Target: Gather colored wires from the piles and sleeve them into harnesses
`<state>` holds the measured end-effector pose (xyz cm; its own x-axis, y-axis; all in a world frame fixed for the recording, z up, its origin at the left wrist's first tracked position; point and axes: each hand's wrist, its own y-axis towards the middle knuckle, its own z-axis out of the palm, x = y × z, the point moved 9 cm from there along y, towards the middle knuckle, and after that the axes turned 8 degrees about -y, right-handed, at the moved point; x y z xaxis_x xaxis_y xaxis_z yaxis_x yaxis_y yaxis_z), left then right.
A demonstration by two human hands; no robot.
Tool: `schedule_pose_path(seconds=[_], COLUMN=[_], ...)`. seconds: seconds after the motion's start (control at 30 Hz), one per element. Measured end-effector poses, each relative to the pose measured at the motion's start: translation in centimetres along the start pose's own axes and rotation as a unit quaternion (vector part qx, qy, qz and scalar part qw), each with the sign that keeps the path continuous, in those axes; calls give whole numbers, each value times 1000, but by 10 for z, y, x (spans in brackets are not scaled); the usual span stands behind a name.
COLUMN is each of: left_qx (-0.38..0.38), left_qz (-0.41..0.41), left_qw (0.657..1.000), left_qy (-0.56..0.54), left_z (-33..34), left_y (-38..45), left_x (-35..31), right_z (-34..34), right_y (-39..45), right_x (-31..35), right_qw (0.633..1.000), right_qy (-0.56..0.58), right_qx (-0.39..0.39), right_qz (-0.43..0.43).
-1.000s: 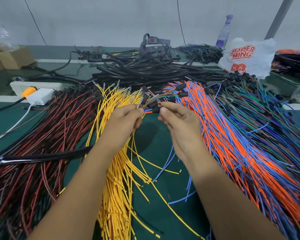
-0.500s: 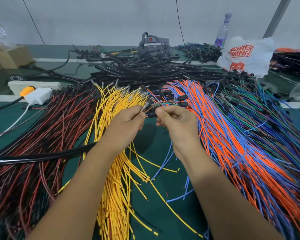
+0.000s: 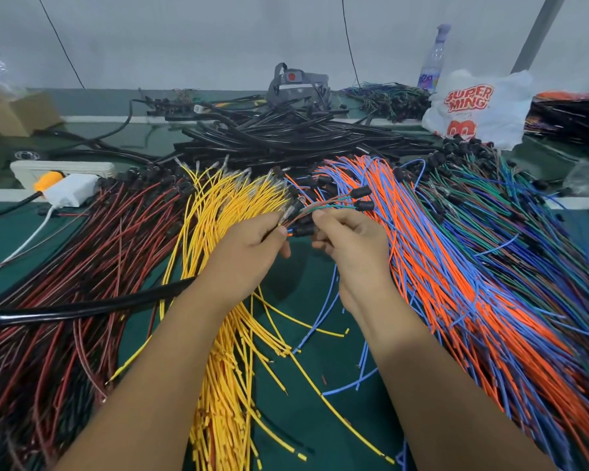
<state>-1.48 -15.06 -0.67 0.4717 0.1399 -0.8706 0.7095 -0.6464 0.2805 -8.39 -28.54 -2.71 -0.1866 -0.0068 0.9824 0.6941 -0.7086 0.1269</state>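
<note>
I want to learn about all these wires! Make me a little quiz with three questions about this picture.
1. True or false: the yellow wire pile lies between the red wire pile and the orange-and-blue wire pile.
2. What do the left hand and right hand hold together?
A. a small bunch of mixed wires
B. the plastic bag
C. the bottle
3. Fill in: the heap of sleeve tubes behind the wires is ____ in colour.

Key: 1 true; 2 A; 3 black.
</note>
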Motion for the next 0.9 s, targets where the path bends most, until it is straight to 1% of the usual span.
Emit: schedule_pose_path(seconds=[0.1, 0.17, 0.23, 0.3, 0.37, 0.43, 0.5, 0.57, 0.9], left_qx=[9, 8, -27, -64, -68, -62, -56, -51, -44], left_qz=[27, 38, 60, 94, 106, 104, 110, 123, 106], left_qw=[997, 989, 964, 942, 937, 935, 932, 926, 931], left_qy=[75, 142, 257, 314, 327, 332, 340, 353, 346], left_z=[0, -2, -9, -14, -12, -11, -9, -6, -6], left_y=[0, 0, -2, -4, -3, 0, 2, 1, 1], left_x=[-3, -4, -8, -15, -16, -13, -11, -12, -8], right_z=[1, 0, -4, -10, -16, -20, -12, -5, 7], right_y=[0, 1, 1, -2, -6, -6, -6, -6, -7], right_x=[0, 2, 6, 13, 18, 18, 18, 18, 12], right_qw=[1000, 997, 987, 974, 974, 982, 989, 989, 983], right_qy=[-23, -74, -157, -202, -177, -120, -96, -111, -148], right_qx=[9, 8, -19, -69, -113, -123, -80, -46, 6], right_qz=[-2, -14, -41, -71, -88, -83, -78, -81, -105])
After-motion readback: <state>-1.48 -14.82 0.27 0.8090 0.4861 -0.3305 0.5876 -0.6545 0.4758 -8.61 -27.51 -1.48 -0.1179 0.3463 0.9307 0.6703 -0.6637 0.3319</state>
